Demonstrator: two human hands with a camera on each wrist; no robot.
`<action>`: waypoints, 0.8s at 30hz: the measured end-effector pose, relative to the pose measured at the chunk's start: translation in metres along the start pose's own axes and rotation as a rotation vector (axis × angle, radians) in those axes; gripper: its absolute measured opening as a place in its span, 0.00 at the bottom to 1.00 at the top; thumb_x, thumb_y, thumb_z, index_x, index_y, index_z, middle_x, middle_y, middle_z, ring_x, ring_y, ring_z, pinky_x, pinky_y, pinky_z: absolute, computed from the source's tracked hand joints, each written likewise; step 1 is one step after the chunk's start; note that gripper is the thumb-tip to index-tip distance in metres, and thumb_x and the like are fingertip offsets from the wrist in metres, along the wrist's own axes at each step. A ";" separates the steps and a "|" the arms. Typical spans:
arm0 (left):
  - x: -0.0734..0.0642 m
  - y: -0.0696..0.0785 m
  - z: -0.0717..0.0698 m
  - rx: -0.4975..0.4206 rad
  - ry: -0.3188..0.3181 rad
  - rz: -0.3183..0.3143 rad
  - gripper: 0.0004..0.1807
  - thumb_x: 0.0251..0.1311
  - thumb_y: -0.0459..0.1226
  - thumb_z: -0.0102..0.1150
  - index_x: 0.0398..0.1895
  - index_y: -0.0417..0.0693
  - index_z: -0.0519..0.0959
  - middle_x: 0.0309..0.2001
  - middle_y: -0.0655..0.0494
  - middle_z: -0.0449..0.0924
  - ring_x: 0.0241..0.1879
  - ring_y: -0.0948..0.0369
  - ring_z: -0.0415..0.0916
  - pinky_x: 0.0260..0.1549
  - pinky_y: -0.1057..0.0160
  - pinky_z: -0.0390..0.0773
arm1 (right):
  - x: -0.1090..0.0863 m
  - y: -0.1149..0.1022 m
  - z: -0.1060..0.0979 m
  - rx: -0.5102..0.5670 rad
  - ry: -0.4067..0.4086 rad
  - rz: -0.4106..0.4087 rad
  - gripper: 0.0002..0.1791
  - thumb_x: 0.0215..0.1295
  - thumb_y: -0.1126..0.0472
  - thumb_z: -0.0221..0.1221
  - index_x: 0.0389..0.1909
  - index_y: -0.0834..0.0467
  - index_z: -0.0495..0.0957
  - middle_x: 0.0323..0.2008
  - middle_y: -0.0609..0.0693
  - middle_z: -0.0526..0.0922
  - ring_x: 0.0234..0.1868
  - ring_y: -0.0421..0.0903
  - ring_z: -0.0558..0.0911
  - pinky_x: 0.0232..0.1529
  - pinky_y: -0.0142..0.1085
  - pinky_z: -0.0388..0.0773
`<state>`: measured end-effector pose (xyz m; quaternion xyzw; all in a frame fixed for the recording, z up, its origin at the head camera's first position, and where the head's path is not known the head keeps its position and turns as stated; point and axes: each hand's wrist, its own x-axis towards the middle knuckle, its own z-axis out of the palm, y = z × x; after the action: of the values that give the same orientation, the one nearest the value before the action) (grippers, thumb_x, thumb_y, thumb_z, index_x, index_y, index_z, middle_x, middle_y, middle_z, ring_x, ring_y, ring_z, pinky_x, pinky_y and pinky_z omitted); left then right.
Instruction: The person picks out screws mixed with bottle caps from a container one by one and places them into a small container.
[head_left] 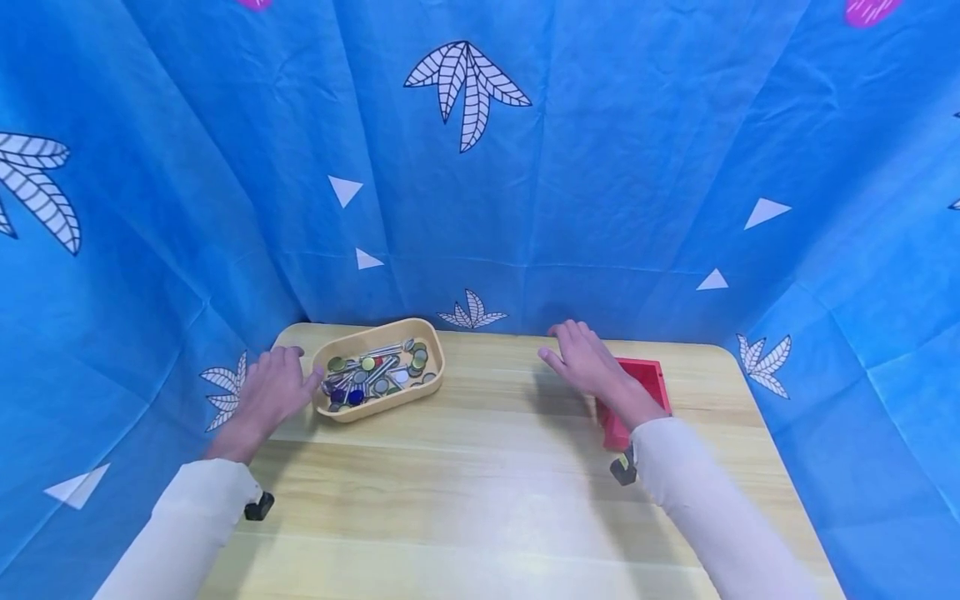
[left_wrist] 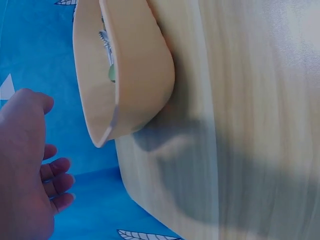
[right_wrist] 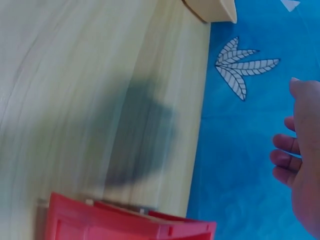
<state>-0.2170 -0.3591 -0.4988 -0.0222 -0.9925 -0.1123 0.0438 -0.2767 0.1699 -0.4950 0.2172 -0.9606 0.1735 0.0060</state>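
A cream-coloured oval tray point(head_left: 390, 406) stands at the back left of the table, holding metal screws or bolts point(head_left: 381, 372) and several round discs in green, silver and dark blue point(head_left: 356, 397). My left hand point(head_left: 273, 390) hovers at the tray's left end, its thumb overlapping the rim in the head view; nothing is in its loosely bent fingers. Over on the right, my right hand point(head_left: 585, 358) is raised above the table with relaxed fingers and holds nothing. Below and behind its wrist sits a red plastic box point(head_left: 651, 377), partly hidden by the forearm.
The light wooden table point(head_left: 465, 500) ends at a blue curtain point(head_left: 615, 167) printed with leaves and triangles, which hangs behind it and on both sides. Dark wrist-worn devices point(head_left: 258, 506) show at both white sleeves point(head_left: 191, 517).
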 end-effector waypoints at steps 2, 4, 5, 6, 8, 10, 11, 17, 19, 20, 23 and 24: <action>0.000 -0.001 0.003 0.000 0.003 0.001 0.46 0.75 0.62 0.37 0.65 0.23 0.69 0.60 0.23 0.73 0.58 0.29 0.71 0.50 0.33 0.71 | 0.003 -0.003 0.003 -0.005 -0.006 -0.007 0.32 0.76 0.41 0.51 0.66 0.64 0.71 0.57 0.58 0.78 0.56 0.55 0.74 0.60 0.50 0.76; 0.000 -0.002 0.005 -0.001 0.008 0.000 0.46 0.76 0.62 0.36 0.65 0.22 0.69 0.60 0.22 0.74 0.58 0.29 0.71 0.50 0.33 0.71 | 0.005 -0.006 0.006 -0.011 -0.012 -0.013 0.32 0.76 0.40 0.52 0.65 0.63 0.71 0.57 0.58 0.78 0.56 0.55 0.74 0.60 0.50 0.76; -0.001 -0.003 0.007 0.002 0.007 0.000 0.46 0.76 0.62 0.36 0.65 0.22 0.69 0.59 0.22 0.74 0.58 0.28 0.71 0.49 0.33 0.72 | 0.007 -0.008 0.007 -0.018 -0.016 -0.017 0.32 0.76 0.40 0.51 0.65 0.62 0.71 0.57 0.58 0.78 0.56 0.54 0.74 0.60 0.49 0.76; -0.001 -0.004 0.008 0.008 0.010 -0.003 0.46 0.76 0.63 0.36 0.64 0.22 0.69 0.59 0.22 0.74 0.57 0.29 0.72 0.48 0.33 0.72 | 0.008 -0.010 0.008 -0.022 -0.018 -0.019 0.32 0.76 0.40 0.51 0.65 0.62 0.71 0.57 0.57 0.78 0.56 0.54 0.74 0.61 0.49 0.75; -0.003 -0.005 0.011 0.018 0.014 -0.005 0.45 0.76 0.62 0.36 0.63 0.22 0.69 0.56 0.22 0.75 0.55 0.29 0.73 0.46 0.34 0.74 | 0.011 -0.014 0.010 -0.031 -0.021 -0.026 0.32 0.77 0.40 0.51 0.65 0.63 0.72 0.57 0.58 0.78 0.56 0.54 0.74 0.61 0.49 0.75; -0.004 -0.006 0.014 0.029 0.022 -0.007 0.44 0.76 0.61 0.38 0.62 0.22 0.70 0.54 0.23 0.76 0.53 0.30 0.74 0.44 0.35 0.75 | 0.015 -0.017 0.012 -0.035 -0.024 -0.031 0.32 0.77 0.40 0.50 0.65 0.63 0.72 0.57 0.58 0.79 0.56 0.55 0.74 0.61 0.50 0.75; -0.005 -0.006 0.015 0.031 0.028 -0.005 0.43 0.76 0.60 0.38 0.61 0.21 0.71 0.53 0.23 0.77 0.52 0.30 0.75 0.43 0.35 0.75 | 0.016 -0.019 0.013 -0.036 -0.026 -0.034 0.32 0.77 0.40 0.49 0.65 0.63 0.72 0.57 0.58 0.79 0.56 0.55 0.74 0.62 0.50 0.75; -0.007 -0.008 0.023 0.031 0.052 -0.023 0.41 0.76 0.58 0.39 0.59 0.23 0.73 0.51 0.24 0.78 0.51 0.31 0.75 0.43 0.36 0.74 | 0.025 -0.028 0.024 -0.043 -0.043 -0.058 0.32 0.79 0.41 0.47 0.65 0.64 0.72 0.58 0.58 0.78 0.57 0.55 0.74 0.61 0.49 0.74; -0.008 -0.009 0.025 0.026 0.037 -0.030 0.41 0.76 0.58 0.38 0.60 0.23 0.73 0.51 0.24 0.78 0.52 0.32 0.75 0.45 0.36 0.73 | 0.027 -0.030 0.029 -0.048 -0.047 -0.065 0.32 0.79 0.41 0.47 0.65 0.64 0.72 0.58 0.58 0.79 0.57 0.55 0.74 0.61 0.49 0.74; -0.008 -0.009 0.026 0.021 0.030 -0.028 0.41 0.76 0.57 0.39 0.60 0.22 0.72 0.52 0.23 0.77 0.51 0.31 0.75 0.46 0.36 0.73 | 0.028 -0.032 0.031 -0.045 -0.049 -0.067 0.32 0.79 0.41 0.47 0.65 0.64 0.73 0.57 0.58 0.79 0.57 0.55 0.74 0.61 0.49 0.74; -0.007 -0.011 0.030 0.011 0.019 -0.008 0.39 0.76 0.54 0.43 0.59 0.19 0.72 0.50 0.22 0.77 0.49 0.30 0.76 0.47 0.35 0.74 | 0.031 -0.034 0.038 -0.052 -0.055 -0.073 0.32 0.79 0.41 0.46 0.65 0.64 0.72 0.57 0.58 0.79 0.57 0.55 0.74 0.61 0.48 0.74; -0.007 -0.012 0.031 0.008 0.019 -0.005 0.38 0.75 0.53 0.45 0.58 0.19 0.72 0.49 0.21 0.77 0.48 0.30 0.76 0.46 0.35 0.75 | 0.032 -0.035 0.040 -0.058 -0.058 -0.076 0.32 0.80 0.41 0.45 0.65 0.64 0.72 0.57 0.58 0.79 0.57 0.55 0.74 0.60 0.48 0.75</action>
<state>-0.2132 -0.3640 -0.5321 -0.0187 -0.9925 -0.1086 0.0530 -0.2885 0.1137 -0.5181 0.2582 -0.9560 0.1389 -0.0087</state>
